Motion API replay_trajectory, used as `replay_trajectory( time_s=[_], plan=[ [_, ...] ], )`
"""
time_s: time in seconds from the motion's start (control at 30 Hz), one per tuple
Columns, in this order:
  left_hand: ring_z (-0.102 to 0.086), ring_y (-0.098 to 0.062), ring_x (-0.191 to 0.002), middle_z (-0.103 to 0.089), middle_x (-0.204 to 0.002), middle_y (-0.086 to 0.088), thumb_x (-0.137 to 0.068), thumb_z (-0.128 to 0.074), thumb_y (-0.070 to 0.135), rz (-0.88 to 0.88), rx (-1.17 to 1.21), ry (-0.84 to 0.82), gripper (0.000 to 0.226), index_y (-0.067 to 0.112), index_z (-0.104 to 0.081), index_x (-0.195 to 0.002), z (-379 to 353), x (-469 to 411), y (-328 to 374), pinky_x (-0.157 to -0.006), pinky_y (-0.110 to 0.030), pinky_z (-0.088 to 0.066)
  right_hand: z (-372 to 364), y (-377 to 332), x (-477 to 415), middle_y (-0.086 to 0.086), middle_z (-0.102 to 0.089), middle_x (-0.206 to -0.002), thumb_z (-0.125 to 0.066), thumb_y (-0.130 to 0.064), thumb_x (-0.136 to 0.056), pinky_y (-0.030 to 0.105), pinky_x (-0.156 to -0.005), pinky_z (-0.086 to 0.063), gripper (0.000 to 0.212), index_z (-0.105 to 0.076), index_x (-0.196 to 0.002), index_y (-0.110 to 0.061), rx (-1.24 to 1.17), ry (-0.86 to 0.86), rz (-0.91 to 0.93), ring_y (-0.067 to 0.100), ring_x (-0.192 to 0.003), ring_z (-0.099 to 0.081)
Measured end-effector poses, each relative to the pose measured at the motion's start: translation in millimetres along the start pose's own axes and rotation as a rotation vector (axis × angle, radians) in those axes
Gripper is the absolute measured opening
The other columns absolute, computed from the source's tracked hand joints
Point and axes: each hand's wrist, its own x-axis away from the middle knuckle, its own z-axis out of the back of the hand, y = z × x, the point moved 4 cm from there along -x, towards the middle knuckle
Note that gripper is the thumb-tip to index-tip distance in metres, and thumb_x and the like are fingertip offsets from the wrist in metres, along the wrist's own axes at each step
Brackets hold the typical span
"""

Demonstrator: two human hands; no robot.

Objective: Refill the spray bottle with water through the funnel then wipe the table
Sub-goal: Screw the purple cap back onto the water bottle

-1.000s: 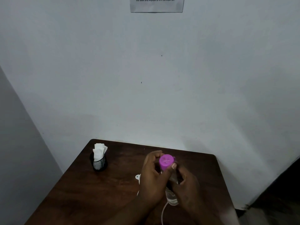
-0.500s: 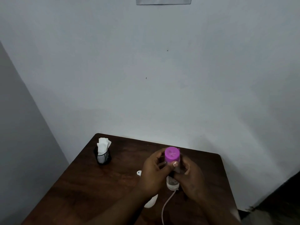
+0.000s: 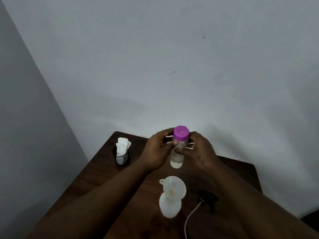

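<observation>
Both hands hold a clear water bottle [image 3: 177, 157] with a purple cap [image 3: 181, 133] upright above the dark wooden table [image 3: 96, 176]. My left hand [image 3: 158, 150] grips its upper part just below the cap, and my right hand [image 3: 198, 150] wraps the body from the right. Nearer to me stands the white spray bottle [image 3: 170, 207] with a white funnel [image 3: 173, 187] seated in its neck. Its black spray head [image 3: 208, 200], with a pale dip tube [image 3: 189, 219], lies on the table to the right.
A black mesh cup holding white tissues [image 3: 122, 153] stands near the table's far left corner. A grey wall rises right behind the table, and another wall closes the left side. The table's right edge drops off near a dark floor corner.
The camera has tilted down, which brings the spray bottle, funnel and spray head into view. Both hands have stayed on the purple-capped bottle, which is held a little farther from me.
</observation>
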Motion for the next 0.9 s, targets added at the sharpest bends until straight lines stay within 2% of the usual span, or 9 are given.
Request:
replay_trajectory(
  time_s=[0.13,0.2,0.3,0.43,0.6,0.73,0.8,0.87,0.9],
  plan=[
    [-0.069,-0.008,-0.111,-0.072,-0.124,0.006,-0.092,-0.072,0.009,0.035,-0.041,0.027,0.041,0.015,-0.066,-0.132,29.8,-28.5,-32.3,-0.096,-0.030,-0.058,-31.3,-2.8,-35.9,-0.011,-0.069,-0.107,-0.090,-0.024,-0.068,0.019,-0.077,-0.051,0.060,-0.064,-0.123,-0.023,-0.006,-0.030,0.019,0.008,-0.094,-0.067],
    [-0.070,-0.008,-0.109,-0.073,-0.123,0.006,-0.091,-0.074,0.008,0.068,-0.038,0.033,0.041,0.015,-0.067,-0.131,42.4,-37.1,-51.9,-0.094,-0.031,-0.059,-49.4,0.6,-50.7,-0.009,-0.070,-0.111,-0.090,-0.024,-0.068,0.013,-0.076,-0.047,0.063,-0.064,-0.126,-0.022,0.004,-0.051,0.012,0.009,-0.096,-0.065],
    [-0.070,-0.004,-0.107,-0.073,-0.119,0.009,-0.089,-0.076,0.010,0.113,-0.070,0.036,0.041,0.017,-0.068,-0.128,60.0,-44.4,-86.5,-0.092,-0.029,-0.059,-80.5,13.1,-70.4,-0.003,-0.070,-0.121,-0.090,-0.025,-0.068,0.023,-0.087,-0.051,0.068,-0.062,-0.130,-0.019,0.025,-0.094,-0.001,0.014,-0.106,-0.065],
    [-0.069,-0.009,-0.111,-0.073,-0.120,0.006,-0.086,-0.079,0.013,0.165,-0.123,0.062,0.043,0.016,-0.068,-0.128,78.3,-43.9,-128.8,-0.097,-0.039,-0.058,-118.4,30.9,-88.6,-0.001,-0.070,-0.123,-0.090,-0.024,-0.068,0.035,-0.097,-0.053,0.069,-0.061,-0.131,-0.019,0.026,-0.170,-0.028,0.018,-0.111,-0.065],
    [-0.068,-0.007,-0.110,-0.074,-0.116,0.007,-0.083,-0.082,0.012,0.175,-0.175,0.090,0.040,0.015,-0.069,-0.121,94.5,-38.1,-166.6,-0.098,-0.033,-0.056,-157.2,48.4,-108.2,-0.001,-0.069,-0.124,-0.091,-0.020,-0.067,0.032,-0.100,-0.050,0.070,-0.061,-0.131,-0.019,0.063,-0.273,-0.018,0.016,-0.115,-0.062],
    [-0.069,-0.006,-0.107,-0.074,-0.114,0.006,-0.082,-0.082,0.008,0.204,-0.168,0.099,0.038,0.013,-0.069,-0.117,100.0,-35.4,-189.2,-0.095,-0.026,-0.055,-175.6,55.5,-118.4,0.001,-0.068,-0.125,-0.089,-0.025,-0.069,0.036,-0.102,-0.049,0.069,-0.061,-0.132,-0.017,0.105,-0.327,-0.011,0.016,-0.116,-0.061],
    [-0.068,-0.004,-0.106,-0.074,-0.113,0.006,-0.082,-0.081,0.008,0.221,-0.161,0.106,0.037,0.012,-0.068,-0.117,100.4,-32.1,-197.8,-0.093,-0.020,-0.054,-181.6,58.8,-120.8,0.002,-0.068,-0.125,-0.087,-0.027,-0.072,0.024,-0.097,-0.047,0.065,-0.061,-0.131,-0.017,0.117,-0.356,-0.015,0.014,-0.115,-0.061],
    [-0.068,-0.003,-0.106,-0.073,-0.114,0.005,-0.084,-0.080,0.008,0.242,-0.140,0.112,0.037,0.012,-0.067,-0.118,100.1,-28.9,-204.0,-0.091,-0.015,-0.053,-185.1,62.9,-122.2,0.002,-0.068,-0.125,-0.086,-0.026,-0.074,0.008,-0.087,-0.038,0.063,-0.061,-0.131,-0.017,0.139,-0.371,-0.011,0.011,-0.113,-0.059],
    [-0.068,-0.003,-0.106,-0.073,-0.115,0.005,-0.084,-0.080,0.008,0.248,-0.128,0.114,0.037,0.012,-0.067,-0.119,99.9,-28.3,-206.1,-0.090,-0.014,-0.052,-185.9,64.1,-122.7,0.002,-0.068,-0.125,-0.086,-0.025,-0.075,0.004,-0.084,-0.034,0.063,-0.060,-0.132,-0.017,0.148,-0.373,-0.007,0.011,-0.114,-0.059]
  ],
)
